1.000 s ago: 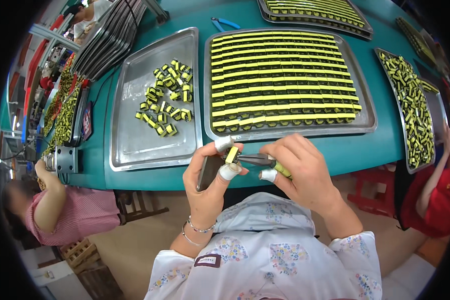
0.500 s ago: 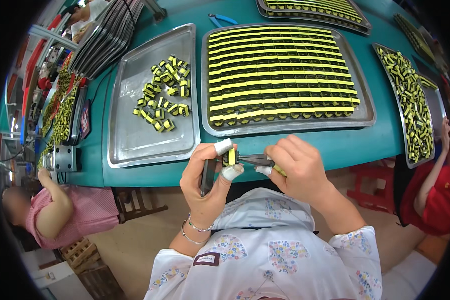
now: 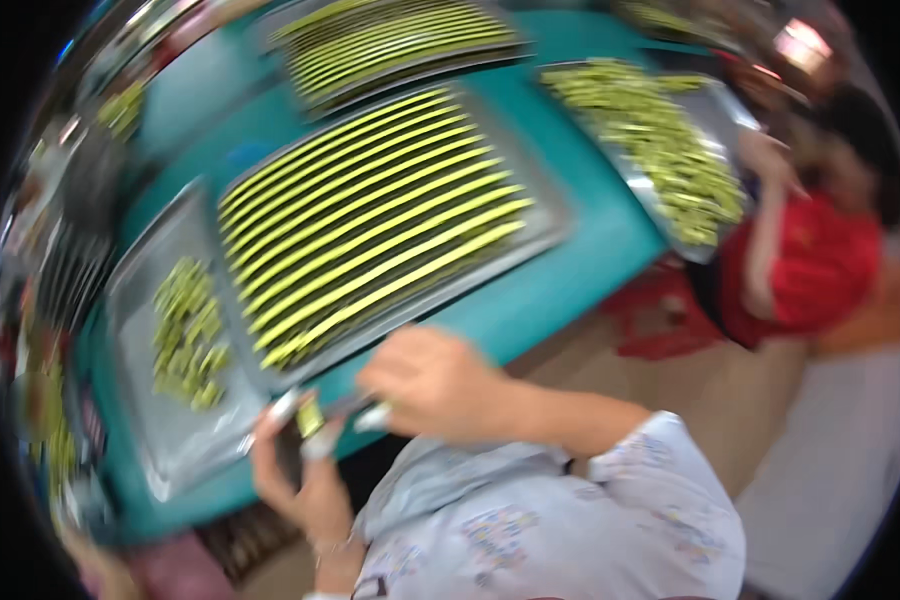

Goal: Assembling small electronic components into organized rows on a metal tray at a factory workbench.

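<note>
The picture is blurred and tilted. My left hand (image 3: pixel 305 480), with white tape on its fingertips, pinches a small yellow and black part (image 3: pixel 310 415) just off the near edge of the teal table (image 3: pixel 590 270). My right hand (image 3: pixel 435 385) is closed beside it, with a thin dark tool (image 3: pixel 355 404) reaching toward the part. Just beyond both hands lies a metal tray (image 3: pixel 555 225) filled with long rows of yellow and black parts. To its left, a second metal tray (image 3: pixel 160 450) holds a loose pile of the same parts (image 3: pixel 185 330).
A third tray (image 3: pixel 715 250) heaped with loose yellow-green parts lies at the table's right end. A person in red (image 3: pixel 810 270) sits beside it with an arm reaching to it. Another row-filled tray (image 3: pixel 400 45) lies at the far side.
The view has swung and tilted sharply, so the table now runs diagonally and everything is blurred. My hands stay together at the table edge with the part and tool.
</note>
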Demonstrator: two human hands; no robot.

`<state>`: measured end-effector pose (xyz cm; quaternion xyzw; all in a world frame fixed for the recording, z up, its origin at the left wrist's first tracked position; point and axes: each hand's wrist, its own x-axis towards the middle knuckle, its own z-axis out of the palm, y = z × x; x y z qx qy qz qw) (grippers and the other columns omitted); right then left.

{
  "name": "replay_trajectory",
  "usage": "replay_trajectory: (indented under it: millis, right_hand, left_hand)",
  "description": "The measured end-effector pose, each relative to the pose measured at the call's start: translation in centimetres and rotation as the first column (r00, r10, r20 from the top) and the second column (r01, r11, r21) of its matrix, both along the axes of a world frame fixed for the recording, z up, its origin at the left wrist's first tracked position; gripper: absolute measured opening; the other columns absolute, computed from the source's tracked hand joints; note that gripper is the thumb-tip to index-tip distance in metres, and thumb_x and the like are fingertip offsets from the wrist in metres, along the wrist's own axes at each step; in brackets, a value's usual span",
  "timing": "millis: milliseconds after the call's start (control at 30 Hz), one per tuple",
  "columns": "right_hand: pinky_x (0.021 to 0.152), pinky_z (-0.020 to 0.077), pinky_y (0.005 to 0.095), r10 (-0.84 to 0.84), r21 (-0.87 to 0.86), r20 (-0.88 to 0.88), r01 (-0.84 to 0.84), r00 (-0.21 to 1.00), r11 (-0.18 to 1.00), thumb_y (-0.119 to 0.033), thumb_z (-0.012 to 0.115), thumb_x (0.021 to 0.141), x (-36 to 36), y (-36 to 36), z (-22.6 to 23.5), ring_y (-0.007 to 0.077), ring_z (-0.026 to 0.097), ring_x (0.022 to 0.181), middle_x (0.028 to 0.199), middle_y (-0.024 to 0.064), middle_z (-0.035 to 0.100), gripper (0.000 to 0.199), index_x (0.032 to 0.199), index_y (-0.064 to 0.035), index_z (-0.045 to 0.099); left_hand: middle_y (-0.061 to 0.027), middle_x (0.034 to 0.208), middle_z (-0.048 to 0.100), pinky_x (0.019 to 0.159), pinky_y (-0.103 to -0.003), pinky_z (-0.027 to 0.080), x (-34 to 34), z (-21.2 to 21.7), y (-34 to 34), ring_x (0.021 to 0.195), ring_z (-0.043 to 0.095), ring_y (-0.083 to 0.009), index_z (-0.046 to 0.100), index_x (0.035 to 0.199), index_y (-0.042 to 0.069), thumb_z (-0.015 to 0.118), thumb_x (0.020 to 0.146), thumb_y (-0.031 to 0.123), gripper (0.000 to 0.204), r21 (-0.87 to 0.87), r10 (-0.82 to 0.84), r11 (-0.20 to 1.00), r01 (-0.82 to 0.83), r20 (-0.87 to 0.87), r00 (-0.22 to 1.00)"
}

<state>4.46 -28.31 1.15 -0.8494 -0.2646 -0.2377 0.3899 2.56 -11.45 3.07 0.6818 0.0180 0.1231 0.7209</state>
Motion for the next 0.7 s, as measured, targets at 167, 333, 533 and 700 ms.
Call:
replay_trajectory:
  millis: [167, 333, 533, 700]
  right_hand:
    - [0.061, 0.0395, 0.0349, -0.046, -0.016, 0.011, 0.047, 0.999, 0.999, -0.021, 0.066, 0.066, -0.5, 0.6, -0.4, 0.0228, 0.049, 0.073, 0.075, 0.0048, 0.045, 0.024, 0.080, -0.0089, 0.051]
    - [0.062, 0.0390, 0.0336, -0.114, -0.039, 0.054, 0.117, 0.992, 0.992, -0.021, 0.066, 0.067, -1.5, -1.3, 0.0, 0.0207, 0.048, 0.074, 0.075, 0.0035, 0.045, 0.022, 0.078, -0.0094, 0.051]
    - [0.062, 0.0386, 0.0322, -0.111, -0.035, 0.062, 0.113, 0.992, 0.993, -0.021, 0.066, 0.066, -1.0, -1.7, -0.4, 0.0196, 0.049, 0.074, 0.074, 0.0024, 0.046, 0.021, 0.077, -0.0098, 0.051]
    - [0.063, 0.0389, 0.0325, -0.103, -0.037, 0.063, 0.105, 0.993, 0.994, -0.022, 0.068, 0.065, -0.6, -2.3, -0.3, 0.0195, 0.049, 0.074, 0.074, 0.0020, 0.046, 0.023, 0.077, -0.0100, 0.052]
  left_hand:
    - [-0.0154, 0.117, 0.054, 0.071, -0.028, 0.049, 0.2, -0.9, 1.6, 0.103, 0.053, -0.0212, 0.046, 0.122, -0.004, 0.061, 0.087, 0.015, 0.042, 0.214, -0.038, 0.977, 0.018, 0.091, 0.995]
    - [-0.0151, 0.117, 0.053, 0.072, -0.027, 0.048, 0.8, -1.8, 0.9, 0.098, 0.053, -0.0179, 0.046, 0.122, -0.004, 0.061, 0.088, 0.015, 0.042, 0.185, -0.167, 0.971, 0.153, 0.062, 0.984]
    - [-0.0146, 0.109, 0.058, 0.086, -0.036, 0.043, -0.4, 1.1, -1.5, 0.097, 0.054, -0.0237, 0.056, 0.109, -0.002, 0.067, 0.083, 0.014, 0.033, 0.099, -0.102, 0.990, 0.098, 0.037, 0.994]
    - [-0.0146, 0.115, 0.054, 0.072, -0.025, 0.046, 0.8, -1.0, 0.1, 0.094, 0.052, -0.0155, 0.047, 0.121, -0.003, 0.059, 0.088, 0.014, 0.040, 0.194, -0.200, 0.963, 0.186, 0.053, 0.978]
